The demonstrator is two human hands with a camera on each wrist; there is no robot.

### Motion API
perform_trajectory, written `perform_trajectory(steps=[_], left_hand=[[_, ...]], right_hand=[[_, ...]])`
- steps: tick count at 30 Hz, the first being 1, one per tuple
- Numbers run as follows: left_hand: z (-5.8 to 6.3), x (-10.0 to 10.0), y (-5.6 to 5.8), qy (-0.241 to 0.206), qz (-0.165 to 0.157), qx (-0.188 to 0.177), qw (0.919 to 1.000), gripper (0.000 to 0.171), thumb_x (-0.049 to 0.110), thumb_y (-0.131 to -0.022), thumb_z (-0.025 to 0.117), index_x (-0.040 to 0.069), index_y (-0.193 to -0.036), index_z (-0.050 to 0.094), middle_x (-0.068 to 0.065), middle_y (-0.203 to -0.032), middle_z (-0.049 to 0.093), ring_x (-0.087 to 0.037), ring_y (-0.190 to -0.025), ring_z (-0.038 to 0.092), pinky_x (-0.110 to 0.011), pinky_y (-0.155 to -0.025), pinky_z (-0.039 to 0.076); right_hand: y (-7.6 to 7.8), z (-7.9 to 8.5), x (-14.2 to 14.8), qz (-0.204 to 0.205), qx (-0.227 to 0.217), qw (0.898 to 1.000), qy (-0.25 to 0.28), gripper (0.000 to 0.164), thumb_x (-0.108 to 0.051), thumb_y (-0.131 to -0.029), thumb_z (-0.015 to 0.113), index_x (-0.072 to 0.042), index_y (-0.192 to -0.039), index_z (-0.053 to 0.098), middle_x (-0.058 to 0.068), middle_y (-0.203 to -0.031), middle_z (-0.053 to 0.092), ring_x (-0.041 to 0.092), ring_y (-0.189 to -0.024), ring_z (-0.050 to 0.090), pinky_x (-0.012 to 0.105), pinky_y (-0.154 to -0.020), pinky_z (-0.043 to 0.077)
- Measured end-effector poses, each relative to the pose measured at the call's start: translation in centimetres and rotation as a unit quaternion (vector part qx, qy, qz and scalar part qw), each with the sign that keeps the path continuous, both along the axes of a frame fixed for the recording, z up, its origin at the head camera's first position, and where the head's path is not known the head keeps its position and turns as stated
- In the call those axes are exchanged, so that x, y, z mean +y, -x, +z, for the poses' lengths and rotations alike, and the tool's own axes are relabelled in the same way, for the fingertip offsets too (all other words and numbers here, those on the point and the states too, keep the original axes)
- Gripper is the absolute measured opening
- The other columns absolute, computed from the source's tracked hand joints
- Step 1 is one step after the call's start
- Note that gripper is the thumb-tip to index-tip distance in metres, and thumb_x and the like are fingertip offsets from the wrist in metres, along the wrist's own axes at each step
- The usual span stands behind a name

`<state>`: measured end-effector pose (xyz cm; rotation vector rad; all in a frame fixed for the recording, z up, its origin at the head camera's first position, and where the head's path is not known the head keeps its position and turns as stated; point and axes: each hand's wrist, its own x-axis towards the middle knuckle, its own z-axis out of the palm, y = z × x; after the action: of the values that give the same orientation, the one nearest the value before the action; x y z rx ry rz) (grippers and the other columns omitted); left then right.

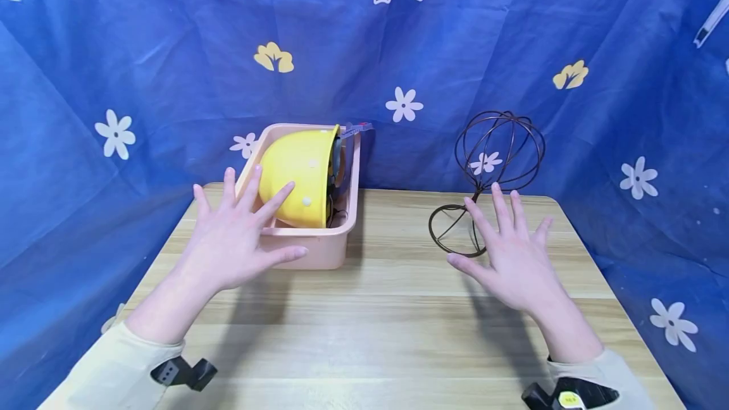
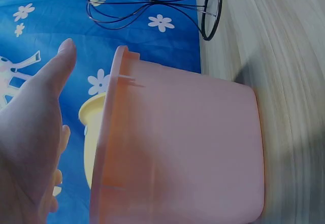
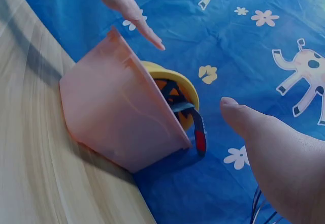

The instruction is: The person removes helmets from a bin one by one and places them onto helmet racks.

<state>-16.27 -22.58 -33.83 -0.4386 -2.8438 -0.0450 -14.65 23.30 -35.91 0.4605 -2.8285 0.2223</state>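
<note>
My left hand (image 1: pixel 228 242), fingers spread, hovers at the near left side of a pink plastic bin (image 1: pixel 307 253). A yellow hard hat (image 1: pixel 293 176) with white spots lies on its side in that bin; black straps show inside its shell in the right wrist view. My right hand (image 1: pixel 518 261) is spread in the air in front of a dark wire stand (image 1: pixel 477 191), which has a round cage top and a ring base. Neither hand holds anything. Whether the right fingertips touch the stand is hard to tell.
A grey-blue strip with a red patch (image 3: pixel 200 141) sticks out of the bin beside the hat; its kind is unclear. Bin and stand are on a wood-grain table (image 1: pixel 364 334). Behind and along both sides hangs a blue patterned cloth (image 1: pixel 342 30).
</note>
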Motion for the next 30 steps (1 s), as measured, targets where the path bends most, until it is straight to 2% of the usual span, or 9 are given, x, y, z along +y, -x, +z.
perform_trajectory(steps=[4, 10, 14, 18, 21, 25, 30], left_hand=[[0.0, -0.4, -0.1, -0.005, 0.005, -0.002, 1.0000, 0.108, 0.094, -0.080, 0.054, 0.040, -0.169, 0.027, -0.022, -0.175, 0.008, -0.064, -0.151, 0.000, -0.079, -0.105, -0.024], [-0.1, -1.1, -0.2, -0.009, 0.012, -0.007, 0.9999, 0.109, 0.093, -0.080, 0.056, 0.038, -0.169, 0.027, -0.010, -0.177, -0.005, -0.065, -0.151, 0.003, -0.081, -0.105, -0.021], [0.1, -1.8, -0.2, -0.003, 0.025, -0.015, 0.9996, 0.111, 0.095, -0.079, 0.053, 0.038, -0.169, 0.025, -0.016, -0.177, 0.002, -0.064, -0.151, 0.004, -0.084, -0.105, -0.017], [0.2, -2.5, -0.1, -0.001, 0.037, -0.018, 0.9992, 0.112, 0.097, -0.079, 0.051, 0.037, -0.170, 0.023, -0.022, -0.175, 0.009, -0.064, -0.151, 0.005, -0.087, -0.105, -0.011], [0.3, -3.1, -0.1, -0.004, 0.040, -0.016, 0.9991, 0.113, 0.096, -0.079, 0.051, 0.036, -0.170, 0.022, -0.023, -0.174, 0.010, -0.063, -0.152, 0.005, -0.089, -0.104, -0.009], [0.2, -3.9, 0.1, -0.018, 0.043, -0.023, 0.9986, 0.112, 0.094, -0.081, 0.052, 0.036, -0.171, 0.017, -0.023, -0.175, 0.009, -0.061, -0.153, 0.000, -0.087, -0.104, -0.013], [-0.1, -4.9, 0.4, -0.053, 0.048, -0.032, 0.9969, 0.107, 0.088, -0.087, 0.053, 0.037, -0.171, 0.013, -0.021, -0.175, 0.006, -0.057, -0.155, 0.001, -0.086, -0.106, -0.010]], right_hand=[[0.1, 0.2, -0.8, 0.006, -0.003, 1.000, 0.005, 0.100, -0.081, -0.091, 0.057, -0.036, -0.171, 0.017, 0.006, -0.177, -0.011, 0.040, -0.160, -0.009, 0.092, -0.099, -0.007], [0.5, 0.4, -2.0, 0.014, -0.002, 1.000, 0.008, 0.100, -0.082, -0.092, 0.056, -0.036, -0.171, 0.016, 0.005, -0.177, -0.012, 0.042, -0.160, -0.006, 0.090, -0.100, -0.009], [0.8, 0.5, -2.8, 0.020, 0.001, 1.000, 0.009, 0.099, -0.079, -0.092, 0.058, -0.034, -0.171, 0.018, 0.008, -0.177, -0.009, 0.044, -0.160, -0.003, 0.091, -0.101, -0.006], [1.0, 0.7, -3.6, 0.025, 0.003, 1.000, 0.010, 0.098, -0.082, -0.092, 0.054, -0.035, -0.171, 0.021, 0.007, -0.177, -0.009, 0.042, -0.160, -0.002, 0.091, -0.103, -0.002], [1.2, 0.7, -4.2, 0.031, 0.005, 0.999, 0.016, 0.097, -0.084, -0.091, 0.052, -0.035, -0.170, 0.024, 0.006, -0.177, -0.007, 0.041, -0.160, -0.001, 0.090, -0.105, -0.001], [1.4, 0.7, -4.9, 0.043, 0.011, 0.999, 0.023, 0.096, -0.083, -0.092, 0.052, -0.034, -0.170, 0.025, 0.007, -0.178, -0.003, 0.041, -0.160, 0.003, 0.089, -0.107, -0.001], [1.7, 0.8, -5.9, 0.059, 0.033, 0.997, 0.033, 0.095, -0.081, -0.093, 0.053, -0.031, -0.169, 0.027, 0.007, -0.178, 0.005, 0.039, -0.160, 0.010, 0.085, -0.112, 0.007]])
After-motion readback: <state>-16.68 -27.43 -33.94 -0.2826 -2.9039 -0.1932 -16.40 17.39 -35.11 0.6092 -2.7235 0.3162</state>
